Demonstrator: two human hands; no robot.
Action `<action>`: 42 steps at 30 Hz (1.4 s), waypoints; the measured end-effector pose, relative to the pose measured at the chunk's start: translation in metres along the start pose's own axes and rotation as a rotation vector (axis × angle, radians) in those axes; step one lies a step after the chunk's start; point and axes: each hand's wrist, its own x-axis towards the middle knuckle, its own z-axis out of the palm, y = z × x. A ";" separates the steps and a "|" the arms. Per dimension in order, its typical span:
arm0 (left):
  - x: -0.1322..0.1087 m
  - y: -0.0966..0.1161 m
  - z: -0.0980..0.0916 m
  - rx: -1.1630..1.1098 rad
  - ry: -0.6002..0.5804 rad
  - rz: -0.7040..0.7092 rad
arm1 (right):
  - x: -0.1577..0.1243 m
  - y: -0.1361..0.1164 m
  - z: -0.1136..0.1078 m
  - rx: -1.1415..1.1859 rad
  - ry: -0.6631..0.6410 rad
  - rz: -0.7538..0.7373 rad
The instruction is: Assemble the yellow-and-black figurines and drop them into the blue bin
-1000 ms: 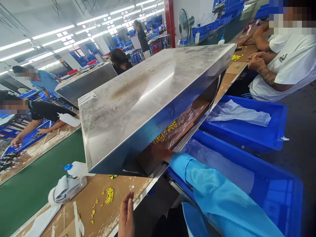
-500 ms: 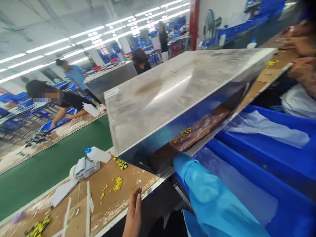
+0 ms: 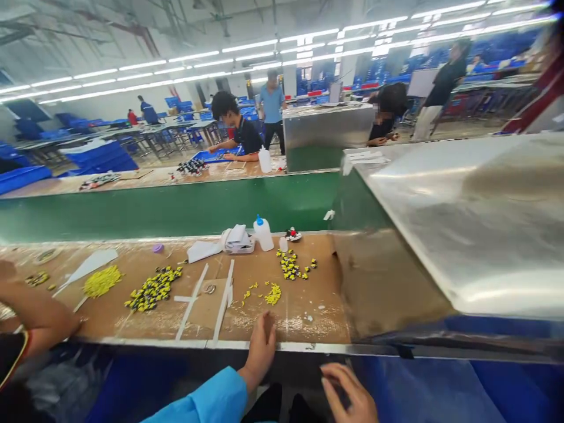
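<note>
My left hand (image 3: 262, 346), in a light-blue sleeve, lies flat on the front edge of the brown cardboard-covered bench (image 3: 308, 317), fingers stretched out and empty. Just beyond it is a small heap of yellow parts (image 3: 273, 294). My right hand (image 3: 348, 392) hovers low in front of the bench edge, fingers apart and loosely curled, with nothing in it. It is below the left end of the steel cover (image 3: 462, 235). Further back lie black-and-yellow parts (image 3: 293, 267), a larger black-and-yellow heap (image 3: 154, 288) and a yellow heap (image 3: 102, 281).
A white bottle with a blue cap (image 3: 263, 233) and folded white cloth (image 3: 235, 239) stand by the green conveyor belt (image 3: 176, 208). White tape strips (image 3: 224, 299) cross the bench. Another person's arm (image 3: 35, 317) rests at the left. Other workers sit beyond the belt.
My view has swung left, from the steel cover to the open bench. My right arm has come out from under the cover and now hangs in front of the bench edge.
</note>
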 end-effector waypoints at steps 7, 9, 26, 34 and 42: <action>0.026 -0.045 -0.039 -0.001 0.085 -0.019 | 0.091 0.007 0.138 -0.370 -0.333 -0.322; 0.036 -0.055 -0.046 -0.011 0.096 -0.026 | 0.109 0.017 0.166 -0.431 -0.300 -0.319; 0.063 -0.090 -0.084 -0.185 -0.007 0.030 | 0.165 0.012 0.251 -0.479 -0.547 -0.552; 0.057 -0.091 -0.091 -0.190 -0.041 0.062 | 0.169 0.016 0.241 -0.554 -0.507 -0.615; 0.061 -0.094 -0.091 -0.195 -0.039 0.059 | 0.171 -0.006 0.220 -0.853 -0.453 -0.550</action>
